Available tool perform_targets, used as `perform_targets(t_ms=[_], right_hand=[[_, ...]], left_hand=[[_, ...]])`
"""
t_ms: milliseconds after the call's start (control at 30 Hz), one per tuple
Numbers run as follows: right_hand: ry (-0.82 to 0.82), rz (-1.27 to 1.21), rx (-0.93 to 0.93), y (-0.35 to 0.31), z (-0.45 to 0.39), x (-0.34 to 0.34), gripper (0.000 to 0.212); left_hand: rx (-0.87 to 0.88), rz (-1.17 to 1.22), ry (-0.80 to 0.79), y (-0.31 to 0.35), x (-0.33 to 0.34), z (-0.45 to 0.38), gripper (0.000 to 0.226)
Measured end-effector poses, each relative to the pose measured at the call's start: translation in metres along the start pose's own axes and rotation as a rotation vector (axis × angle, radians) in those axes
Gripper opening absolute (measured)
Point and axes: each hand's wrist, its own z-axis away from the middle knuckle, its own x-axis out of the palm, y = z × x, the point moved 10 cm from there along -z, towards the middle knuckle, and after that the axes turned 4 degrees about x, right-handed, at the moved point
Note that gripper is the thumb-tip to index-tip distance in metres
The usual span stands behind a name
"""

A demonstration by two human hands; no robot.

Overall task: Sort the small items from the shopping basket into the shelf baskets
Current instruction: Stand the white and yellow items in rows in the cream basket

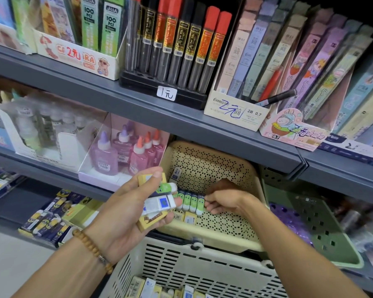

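Observation:
My left hand (125, 207) grips a stack of small erasers (157, 203): a yellow one on top, a green one, a white one with a blue label and a yellow one at the bottom. It hovers at the left rim of the cream perforated shelf basket (213, 168). My right hand (226, 198) is inside that basket, its fingertips on the right end of a row of green erasers (190, 201) standing side by side. A white eraser (176, 174) leans on the basket's back wall. The cream shopping basket (192, 263) below holds several more erasers (151, 288).
A green shelf basket (323, 237) with purple items sits right of the cream one. Glue bottles (121, 151) stand in a white box to the left. The shelf above (159, 108) carries lead tubes and pencil boxes. Blue-and-yellow eraser packs (50, 222) lie lower left.

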Motion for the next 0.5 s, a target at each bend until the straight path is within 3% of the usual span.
perform_targets(t_ms=[133,233,367,500], right_hand=[[0.095,0.126,-0.059,-0.008,0.004,-0.005,0.019],[0.02,0.233,-0.008,-0.002,0.005,0.008,0.037],[0.039,0.16,-0.027,-0.003,0.003,0.007,0.041],[0.281,0.188,-0.249,-0.036,0.026,-0.012,0.025]], left_hand=[[-0.002,0.009,-0.002,-0.001,0.003,0.0,0.038],[-0.003,0.009,-0.005,-0.001,0.005,0.002,0.04],[0.009,0.01,-0.003,0.001,0.004,0.005,0.04],[0.027,-0.01,-0.006,0.003,0.005,0.005,0.038]])
